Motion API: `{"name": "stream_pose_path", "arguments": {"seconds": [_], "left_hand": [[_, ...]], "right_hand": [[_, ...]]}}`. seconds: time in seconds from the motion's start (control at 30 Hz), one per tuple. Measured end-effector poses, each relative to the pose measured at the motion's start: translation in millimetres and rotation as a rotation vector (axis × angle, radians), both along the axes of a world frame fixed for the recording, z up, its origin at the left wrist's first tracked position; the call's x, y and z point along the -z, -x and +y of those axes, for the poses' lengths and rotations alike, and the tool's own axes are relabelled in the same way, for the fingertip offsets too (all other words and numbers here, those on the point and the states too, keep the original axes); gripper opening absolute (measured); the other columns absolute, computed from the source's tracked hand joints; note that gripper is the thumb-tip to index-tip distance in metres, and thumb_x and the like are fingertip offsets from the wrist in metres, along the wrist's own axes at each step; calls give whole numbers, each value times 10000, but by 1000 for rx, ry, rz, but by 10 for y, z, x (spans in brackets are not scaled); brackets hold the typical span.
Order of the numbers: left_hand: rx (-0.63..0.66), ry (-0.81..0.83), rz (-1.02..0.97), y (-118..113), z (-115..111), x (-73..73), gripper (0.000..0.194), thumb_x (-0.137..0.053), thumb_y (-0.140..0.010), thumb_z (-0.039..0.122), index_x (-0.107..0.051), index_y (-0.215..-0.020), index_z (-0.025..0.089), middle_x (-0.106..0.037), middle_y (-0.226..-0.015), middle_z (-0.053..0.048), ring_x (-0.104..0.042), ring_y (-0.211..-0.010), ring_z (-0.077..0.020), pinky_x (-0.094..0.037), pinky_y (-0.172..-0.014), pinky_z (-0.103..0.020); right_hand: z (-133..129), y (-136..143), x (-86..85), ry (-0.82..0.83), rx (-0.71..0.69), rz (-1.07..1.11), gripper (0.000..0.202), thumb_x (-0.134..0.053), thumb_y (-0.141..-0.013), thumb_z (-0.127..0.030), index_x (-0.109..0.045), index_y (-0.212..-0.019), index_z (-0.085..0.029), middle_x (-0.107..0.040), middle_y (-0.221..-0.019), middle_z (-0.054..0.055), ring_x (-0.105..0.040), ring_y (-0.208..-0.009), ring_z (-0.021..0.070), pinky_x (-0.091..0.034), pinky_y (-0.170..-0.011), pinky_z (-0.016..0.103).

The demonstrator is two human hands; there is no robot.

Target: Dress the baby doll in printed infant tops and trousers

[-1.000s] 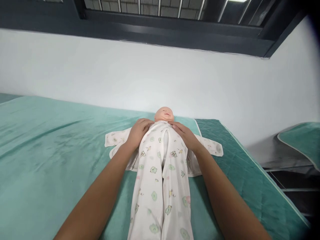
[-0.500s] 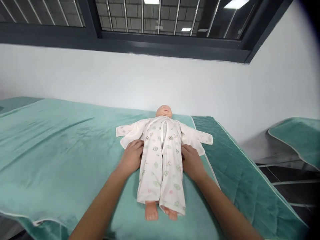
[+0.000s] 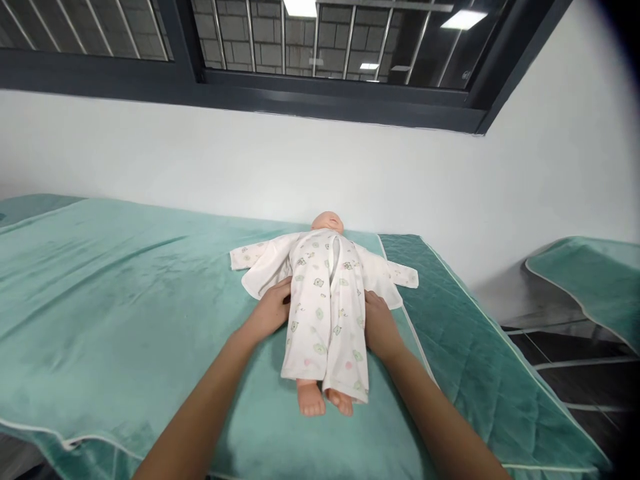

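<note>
A baby doll [image 3: 327, 221] lies on its back on a green bed cover, its bare feet [image 3: 311, 399] towards me. It wears white printed trousers [image 3: 313, 327] and a white long-sleeved top [image 3: 273, 257] spread out to both sides. The trousers reach high over its front, with a gap down the middle. My left hand [image 3: 273, 308] is closed at the left side of the trousers, its fingertips partly under the cloth. On the opposite side my right hand [image 3: 383, 327] is closed against the trousers' edge, fingertips tucked out of sight.
The light green cover [image 3: 125, 320] stretches to the left. A darker quilted green cover [image 3: 465, 353] lies along the right edge. Behind the bed stand a white wall [image 3: 200, 160] and a dark-framed barred window [image 3: 320, 100]. Another green-covered surface [image 3: 595, 273] is at the far right.
The doll's feet and trouser legs have shifted up and slightly right in view. Both hands stay at the trousers' sides. The camera view has shifted a little.
</note>
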State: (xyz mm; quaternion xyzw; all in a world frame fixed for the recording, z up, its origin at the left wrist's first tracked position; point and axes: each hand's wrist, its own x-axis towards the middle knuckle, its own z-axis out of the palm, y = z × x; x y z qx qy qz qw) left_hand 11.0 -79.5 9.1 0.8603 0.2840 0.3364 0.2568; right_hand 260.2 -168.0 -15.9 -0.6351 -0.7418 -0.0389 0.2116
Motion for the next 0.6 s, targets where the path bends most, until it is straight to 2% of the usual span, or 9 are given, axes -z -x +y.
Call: {"name": "stream_pose_path", "arguments": {"seconds": [0.17,0.27,0.43,0.53,0.6], "left_hand": [[-20,-11,46,-26,-39,82,412,-529,-817,83,-664,-1177,232,-505,-1418,-76,-506,-1290,-257,-448,-1064,-379],[-32,-35,92,-10,-67,131,430,-552,-807,86,-641,-1200,238,-458,-1432,-87,-503,-1285,-255,-470,-1034,-363],[-52,-117,132,-10,-107,112,435,-575,-854,194,-565,-1287,232,-457,-1393,-125,-524,-1237,-265,-493,-981,-364],[-80,-189,168,-18,-104,113,415,-567,-864,215,-554,-1279,214,-532,-1321,-133,-547,-1187,-276,-482,-965,-393],[-129,-216,225,-16,-100,126,316,-557,-864,213,-603,-1176,194,-617,-1173,-126,-589,-1072,-277,-493,-884,-396]], "right_hand": [[-15,12,-26,-6,-11,-31,231,-538,-903,-207,-681,-1075,-147,-647,-1064,137,-536,-995,278,-412,-829,377],[-1,5,-14,-29,-28,8,271,-524,-895,-178,-673,-1118,-139,-651,-1101,152,-553,-1031,290,-433,-845,392],[-29,-36,-11,-100,-231,267,392,-541,-877,-251,-603,-1262,-201,-666,-1126,119,-605,-1034,283,-488,-872,396],[-54,-54,-27,-138,-255,383,424,-535,-879,-311,-577,-1291,-219,-676,-1083,117,-622,-995,288,-509,-860,413],[-61,-58,-38,-120,-247,379,387,-545,-871,-344,-618,-1228,-215,-678,-1051,121,-619,-983,295,-502,-871,429]]}}
